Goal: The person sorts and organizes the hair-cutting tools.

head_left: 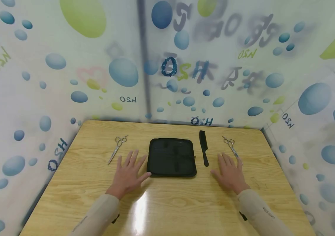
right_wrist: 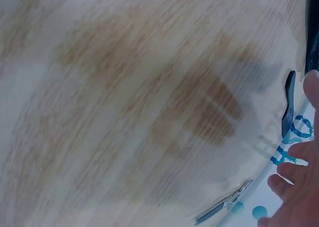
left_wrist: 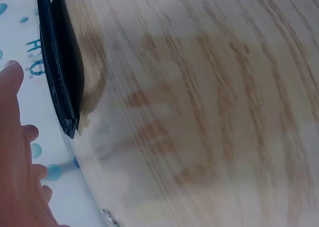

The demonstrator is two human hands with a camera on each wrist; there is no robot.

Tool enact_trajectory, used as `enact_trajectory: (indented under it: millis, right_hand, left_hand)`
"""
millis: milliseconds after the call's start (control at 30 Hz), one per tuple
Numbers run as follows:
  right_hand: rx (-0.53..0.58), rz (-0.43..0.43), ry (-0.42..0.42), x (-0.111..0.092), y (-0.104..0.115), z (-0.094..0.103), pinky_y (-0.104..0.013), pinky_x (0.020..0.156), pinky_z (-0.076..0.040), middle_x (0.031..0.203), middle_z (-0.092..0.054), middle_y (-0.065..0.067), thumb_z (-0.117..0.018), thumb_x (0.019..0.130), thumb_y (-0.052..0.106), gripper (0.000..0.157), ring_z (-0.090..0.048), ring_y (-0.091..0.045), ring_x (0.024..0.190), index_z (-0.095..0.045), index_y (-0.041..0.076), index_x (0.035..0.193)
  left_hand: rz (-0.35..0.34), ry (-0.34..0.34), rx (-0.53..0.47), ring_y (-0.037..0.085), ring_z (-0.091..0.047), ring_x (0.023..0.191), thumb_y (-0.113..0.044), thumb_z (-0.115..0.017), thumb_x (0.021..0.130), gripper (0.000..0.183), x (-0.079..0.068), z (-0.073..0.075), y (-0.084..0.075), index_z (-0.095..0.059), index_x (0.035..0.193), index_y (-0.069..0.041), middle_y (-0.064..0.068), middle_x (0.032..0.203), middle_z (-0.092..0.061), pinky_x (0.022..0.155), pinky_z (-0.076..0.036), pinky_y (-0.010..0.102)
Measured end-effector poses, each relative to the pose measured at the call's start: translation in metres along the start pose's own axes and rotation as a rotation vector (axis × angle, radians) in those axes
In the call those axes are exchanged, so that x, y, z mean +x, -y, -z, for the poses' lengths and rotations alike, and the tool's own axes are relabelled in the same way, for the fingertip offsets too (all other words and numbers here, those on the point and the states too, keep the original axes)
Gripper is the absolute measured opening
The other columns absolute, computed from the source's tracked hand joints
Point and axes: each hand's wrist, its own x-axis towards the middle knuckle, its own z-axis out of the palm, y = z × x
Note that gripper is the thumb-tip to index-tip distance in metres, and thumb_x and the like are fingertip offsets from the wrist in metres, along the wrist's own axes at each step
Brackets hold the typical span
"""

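A black zip case (head_left: 171, 157) lies flat at the middle of the wooden table. My left hand (head_left: 128, 173) is spread with straight fingers at the case's left side, its thumb near the lower left corner. To the left lies a pair of scissors (head_left: 118, 149), handles pointing away. On the right, a black comb (head_left: 203, 147) lies lengthwise beside the case. My right hand (head_left: 229, 171) hovers with fingers extended, just below a second pair of scissors (head_left: 232, 149), whose blade tips it partly overlaps in the head view. Neither hand holds anything.
The wooden table (head_left: 170, 209) ends at a back edge against a white curtain (head_left: 126, 65) printed with blue and green drops. The same printed cloth stands at the left and right sides. Light glares off the front of the tabletop.
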Motion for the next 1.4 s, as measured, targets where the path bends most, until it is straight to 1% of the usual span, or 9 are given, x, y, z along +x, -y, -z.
enact_trajectory:
  millis: [133,233,367,500,733,867,1000,1167,1400]
  right_hand:
    - [0.021,-0.024,-0.019,0.007,-0.003,0.002,-0.065,0.113,-0.024,0.148,-0.043,-0.024,-0.055,0.095,0.049,0.075,-0.042,-0.041,0.135,-0.038,-0.002,0.146]
    - [0.051,-0.055,-0.020,0.013,-0.007,0.006,-0.064,0.110,-0.028,0.143,-0.047,-0.026,-0.055,0.096,0.047,0.071,-0.045,-0.043,0.132,-0.041,-0.004,0.144]
    - [0.077,-0.114,-0.009,0.018,-0.016,0.009,-0.065,0.108,-0.029,0.141,-0.048,-0.027,-0.051,0.098,0.045,0.067,-0.045,-0.046,0.129,-0.042,-0.005,0.142]
    - [0.060,-0.151,-0.026,0.021,-0.025,0.011,-0.066,0.104,-0.032,0.136,-0.051,-0.030,-0.053,0.098,0.042,0.064,-0.048,-0.050,0.124,-0.046,-0.007,0.138]
    - [0.018,-0.221,-0.073,0.028,-0.043,0.002,-0.066,0.099,-0.036,0.130,-0.052,-0.033,-0.055,0.096,0.035,0.058,-0.049,-0.052,0.118,-0.049,-0.010,0.133]
    - [0.006,-0.259,-0.068,0.030,-0.050,0.001,-0.066,0.097,-0.037,0.128,-0.052,-0.033,-0.054,0.097,0.031,0.053,-0.049,-0.051,0.117,-0.050,-0.010,0.131]
    - [-0.003,-0.254,-0.079,0.032,-0.053,0.002,-0.065,0.094,-0.038,0.123,-0.055,-0.033,-0.052,0.097,0.027,0.048,-0.050,-0.051,0.114,-0.053,-0.011,0.127]
    - [-0.069,-0.238,-0.122,0.037,-0.056,0.004,-0.063,0.088,-0.041,0.107,-0.062,-0.031,-0.055,0.095,0.022,0.037,-0.055,-0.049,0.101,-0.060,-0.011,0.113]
    - [-0.087,-0.241,-0.111,0.043,-0.064,0.001,-0.061,0.085,-0.040,0.094,-0.063,-0.027,-0.053,0.096,0.021,0.030,-0.057,-0.045,0.091,-0.063,-0.008,0.095]
  left_hand:
    - [0.000,0.007,-0.025,0.032,-0.015,0.152,-0.068,-0.043,0.092,0.074,0.003,0.000,-0.003,-0.035,0.152,-0.026,0.010,0.163,-0.020,0.117,-0.007,0.065]
    - [-0.005,0.000,-0.040,0.031,-0.016,0.152,-0.066,-0.042,0.094,0.070,0.005,-0.001,-0.006,-0.037,0.151,-0.026,0.010,0.162,-0.022,0.118,-0.008,0.063]
    - [-0.024,-0.026,-0.036,0.030,-0.021,0.150,-0.063,-0.042,0.096,0.066,0.009,-0.002,-0.010,-0.039,0.150,-0.026,0.009,0.160,-0.029,0.119,-0.015,0.060]
    - [-0.043,-0.046,-0.028,0.029,-0.027,0.148,-0.061,-0.043,0.096,0.062,0.011,-0.003,-0.014,-0.044,0.146,-0.025,0.007,0.157,-0.035,0.118,-0.021,0.057]
    - [-0.079,-0.110,-0.044,0.029,-0.038,0.141,-0.057,-0.049,0.095,0.057,0.013,-0.005,-0.020,-0.052,0.140,-0.022,0.009,0.147,-0.048,0.114,-0.028,0.057]
    - [-0.087,-0.109,-0.039,0.028,-0.041,0.139,-0.056,-0.048,0.096,0.056,0.015,-0.008,-0.023,-0.053,0.139,-0.021,0.008,0.144,-0.050,0.113,-0.030,0.056]
    - [-0.090,-0.094,-0.039,0.028,-0.041,0.139,-0.056,-0.048,0.096,0.055,0.017,-0.010,-0.026,-0.054,0.139,-0.021,0.007,0.144,-0.050,0.113,-0.030,0.056]
    - [-0.098,-0.094,-0.043,0.028,-0.043,0.138,-0.055,-0.048,0.097,0.054,0.018,-0.009,-0.028,-0.056,0.136,-0.020,0.007,0.144,-0.051,0.112,-0.031,0.056]
    - [-0.102,-0.095,-0.019,0.027,-0.048,0.133,-0.055,-0.050,0.096,0.053,0.016,-0.010,-0.031,-0.057,0.135,-0.020,0.006,0.141,-0.053,0.111,-0.034,0.055]
